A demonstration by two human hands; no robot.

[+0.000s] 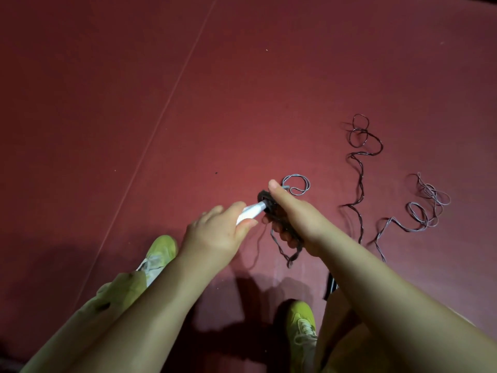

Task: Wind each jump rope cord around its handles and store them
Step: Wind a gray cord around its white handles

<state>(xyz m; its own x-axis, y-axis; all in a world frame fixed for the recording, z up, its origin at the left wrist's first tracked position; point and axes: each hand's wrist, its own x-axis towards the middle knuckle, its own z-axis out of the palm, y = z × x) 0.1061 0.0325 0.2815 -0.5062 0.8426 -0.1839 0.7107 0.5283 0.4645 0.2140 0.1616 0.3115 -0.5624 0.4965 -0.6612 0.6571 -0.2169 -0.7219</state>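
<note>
My left hand grips the near end of a white jump rope handle. My right hand grips the far end, where dark cord is wound around it in a thick coil. A loose loop of the same cord hangs below my right hand. On the floor to the right lie an unwound dark cord and a tangled grey cord. A small grey loop shows just past my right thumb.
The floor is a dark red mat with a thin seam line running diagonally at left. My feet in yellow-green shoes stand below the hands. A dark object pokes out under my right forearm.
</note>
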